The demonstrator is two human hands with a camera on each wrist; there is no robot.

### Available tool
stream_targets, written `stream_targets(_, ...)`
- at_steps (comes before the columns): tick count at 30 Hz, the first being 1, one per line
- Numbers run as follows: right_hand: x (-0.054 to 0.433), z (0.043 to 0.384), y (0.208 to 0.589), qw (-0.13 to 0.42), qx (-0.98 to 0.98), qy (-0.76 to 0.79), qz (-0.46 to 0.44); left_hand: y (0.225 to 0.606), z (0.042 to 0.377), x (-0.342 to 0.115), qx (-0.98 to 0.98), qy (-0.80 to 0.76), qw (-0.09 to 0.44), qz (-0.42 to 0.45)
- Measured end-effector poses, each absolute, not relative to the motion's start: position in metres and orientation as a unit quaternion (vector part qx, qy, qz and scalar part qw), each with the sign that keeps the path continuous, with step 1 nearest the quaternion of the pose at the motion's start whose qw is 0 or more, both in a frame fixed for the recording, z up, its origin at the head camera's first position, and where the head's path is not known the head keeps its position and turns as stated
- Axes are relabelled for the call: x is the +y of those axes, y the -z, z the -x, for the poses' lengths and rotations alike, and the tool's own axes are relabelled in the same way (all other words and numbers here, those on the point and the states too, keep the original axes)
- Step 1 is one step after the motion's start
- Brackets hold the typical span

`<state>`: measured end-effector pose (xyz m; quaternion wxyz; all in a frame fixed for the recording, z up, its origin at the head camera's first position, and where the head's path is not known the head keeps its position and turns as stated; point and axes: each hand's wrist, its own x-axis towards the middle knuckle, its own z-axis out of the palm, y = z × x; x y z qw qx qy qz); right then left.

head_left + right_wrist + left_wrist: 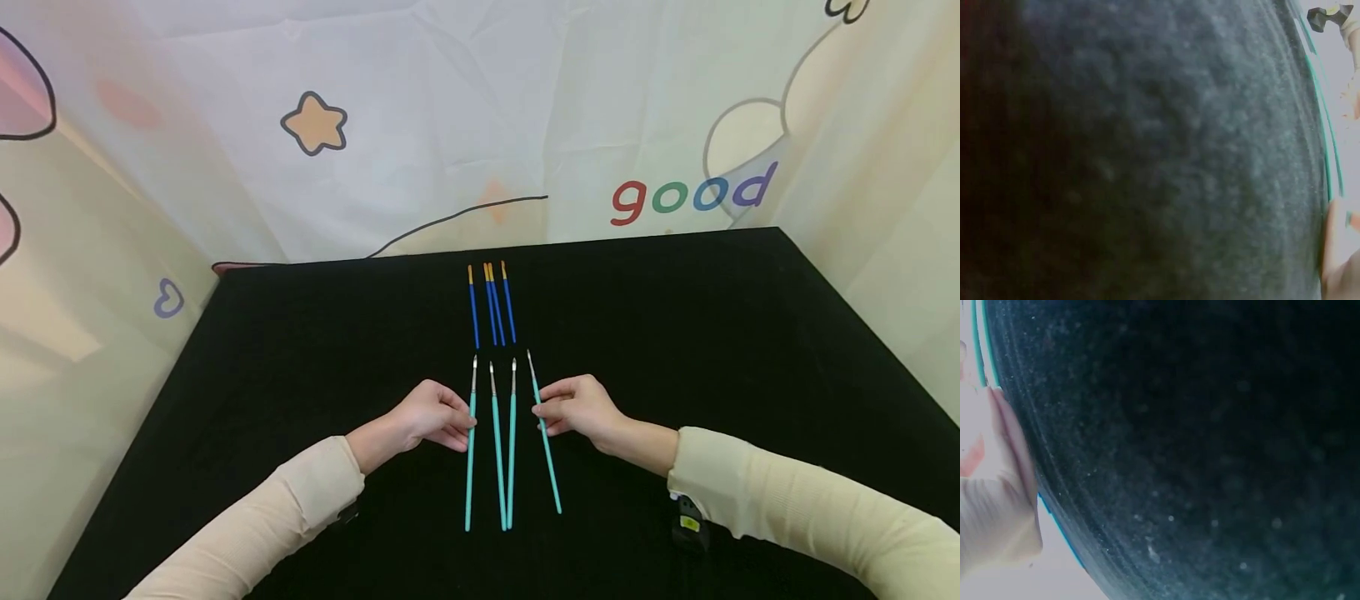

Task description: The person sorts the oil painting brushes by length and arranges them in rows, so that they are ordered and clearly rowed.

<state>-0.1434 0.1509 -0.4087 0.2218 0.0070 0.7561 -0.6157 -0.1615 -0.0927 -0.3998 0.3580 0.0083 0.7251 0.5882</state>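
Note:
In the head view, a slim teal-handled paintbrush (470, 479) with a silver ferrule is pinched between the thumb and fingers of my left hand (437, 414). My right hand (581, 411) pinches another teal paintbrush (552, 475), which slants with its bristle end up and to the left. Between the hands lie two more teal paintbrushes, a left one (497, 450) and a right one (512, 450), their handle ends nearly together. The left wrist view catches my left hand (997, 481) at its left edge; fingers of my right hand (1338, 250) show at the right wrist view's lower right.
Several shorter blue paintbrushes (474, 317) with orange tips lie in a row beyond the teal ones, two of them side by side. Everything lies on a black tabletop (337, 333). A printed curtain (450, 108) hangs behind and along both sides.

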Motion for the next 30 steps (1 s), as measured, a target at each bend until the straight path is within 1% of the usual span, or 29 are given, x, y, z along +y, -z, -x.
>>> stream_targets(8, 0.148, 0.148, 0.407, 0.238, 0.774, 0.586, -0.017, 0.400, 0.160, -0.091, 0.733, -0.580, 0.356, -0.009)
stream_targets(22, 0.143, 0.146, 0.410, 0.222, 0.804, 0.552, -0.003, 0.401, 0.155, -0.089, 0.770, -0.550, 0.323, -0.005)
stream_targets(26, 0.144, 0.145, 0.410, 0.229, 0.796, 0.560, 0.000, 0.401, 0.152, -0.089, 0.782, -0.540, 0.309, -0.016)
stream_targets(30, 0.148, 0.144, 0.408, 0.239, 0.785, 0.571, 0.006, 0.400, 0.150, -0.091, 0.779, -0.544, 0.312, -0.026)
